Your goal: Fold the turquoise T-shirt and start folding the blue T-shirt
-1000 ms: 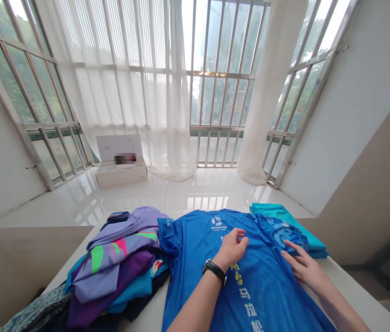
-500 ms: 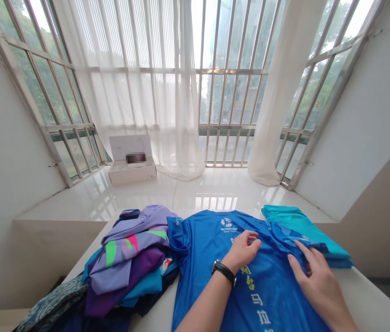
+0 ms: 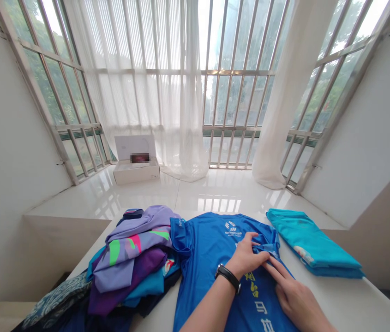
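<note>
A blue short-sleeved T-shirt lies flat on the white table, with a white logo and yellow lettering on it. Its right side is folded in toward the middle. My left hand, with a black wristwatch, grips the folded fabric near the collar end. My right hand lies just below, its fingers on the same fold. A folded teal garment sits to the right of the shirt, apart from it.
A heap of purple, lilac and teal clothes lies against the shirt's left side. A white open box stands on the glossy floor beyond the table. Sheer white curtains hang before barred windows.
The shirt's right side has been folded toward the middle and no longer overlaps the teal garment. Both hands have moved left with the fold, and the view has shifted slightly.
</note>
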The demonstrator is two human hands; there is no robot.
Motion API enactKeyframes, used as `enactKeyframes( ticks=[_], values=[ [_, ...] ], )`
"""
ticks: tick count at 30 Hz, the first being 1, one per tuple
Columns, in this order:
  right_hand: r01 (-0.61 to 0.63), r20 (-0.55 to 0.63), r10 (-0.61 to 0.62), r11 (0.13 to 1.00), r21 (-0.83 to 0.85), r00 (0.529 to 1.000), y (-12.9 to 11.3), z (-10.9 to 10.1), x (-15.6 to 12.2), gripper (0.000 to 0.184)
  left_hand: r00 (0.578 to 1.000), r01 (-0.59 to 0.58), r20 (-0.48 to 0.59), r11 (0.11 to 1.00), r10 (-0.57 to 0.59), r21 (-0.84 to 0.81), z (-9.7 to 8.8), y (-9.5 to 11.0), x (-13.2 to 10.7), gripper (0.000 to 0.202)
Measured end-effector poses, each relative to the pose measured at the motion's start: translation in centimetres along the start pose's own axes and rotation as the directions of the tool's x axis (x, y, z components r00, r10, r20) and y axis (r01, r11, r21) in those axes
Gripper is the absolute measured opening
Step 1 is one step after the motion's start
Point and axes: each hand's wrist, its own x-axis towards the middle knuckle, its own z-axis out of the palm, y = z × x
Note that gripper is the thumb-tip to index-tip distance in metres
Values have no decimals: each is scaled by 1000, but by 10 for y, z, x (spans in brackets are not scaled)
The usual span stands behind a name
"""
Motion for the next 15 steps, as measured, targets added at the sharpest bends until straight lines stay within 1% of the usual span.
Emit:
enactKeyframes(
  ticks=[3, 5, 6, 7, 9, 11, 13, 15],
  values=[
    [-70, -5, 71, 991, 114, 997, -1, -4, 0, 42, 998, -49, -36, 995, 52, 85, 1, -4, 4, 40],
    [-135, -12, 139, 977, 166, 990, -2, -8, 2, 34, 993, -79, -75, 988, 90, 133, 0, -5, 6, 26],
    [-153, -19, 158, 973, 176, 987, -2, -10, 3, 33, 990, -84, -99, 984, 101, 158, -1, -5, 7, 22],
    [-150, -25, 157, 973, 176, 987, -2, -12, 4, 33, 987, -79, -123, 981, 102, 178, -3, -5, 8, 21],
    [-97, -17, 101, 983, 158, 995, -1, -15, 6, 35, 985, -40, -161, 983, 70, 181, -6, -4, 9, 22],
    [-48, -2, 48, 990, 131, 999, 1, -15, 8, 38, 983, 19, -185, 992, 4, 124, -8, -4, 11, 23],
    [-37, 12, 36, 993, 116, 999, 2, -14, 9, 40, 976, 75, -210, 995, -61, 59, -10, -5, 13, 24],
    [-38, 19, 36, 992, 119, 999, 4, -12, 8, 42, 968, 106, -234, 994, -94, 39, -12, -5, 13, 26]
  ],
)
